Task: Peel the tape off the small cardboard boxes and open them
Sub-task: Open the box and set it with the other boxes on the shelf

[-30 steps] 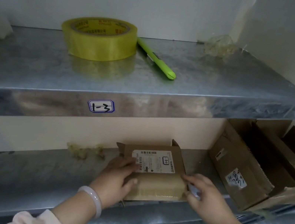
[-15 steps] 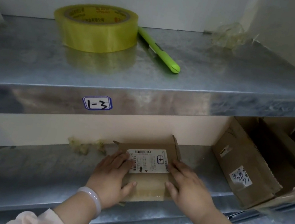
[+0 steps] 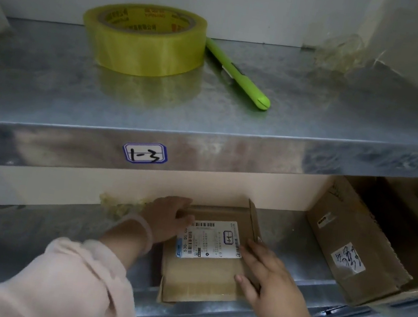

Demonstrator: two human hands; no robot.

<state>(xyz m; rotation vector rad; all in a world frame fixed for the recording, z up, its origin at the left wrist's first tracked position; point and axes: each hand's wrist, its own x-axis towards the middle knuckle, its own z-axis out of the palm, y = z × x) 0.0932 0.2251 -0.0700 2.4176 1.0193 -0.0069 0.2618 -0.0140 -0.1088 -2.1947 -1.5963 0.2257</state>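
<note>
**Mia:** What are the fingers doing?

**Tom:** The left hand (image 3: 167,217) holds the far left corner of the small box (image 3: 199,273), with fingers bent over the edge. The right hand (image 3: 274,291) lies flat on its right side. Its fingers are straight and its thumb is on top.

**Mia:** Where is the tape?

**Tom:** The strip of tape (image 3: 196,290) runs left to right, just below the right thumb. I think that hand is nearer. The box's long side points away from the fingers.

**Mia:** How many things?

**Tom:** One small box, one label (image 3: 209,238), one tape roll (image 3: 144,39) and one green pen (image 3: 238,76). To the right are bigger boxes (image 3: 352,254), two at least.
</note>
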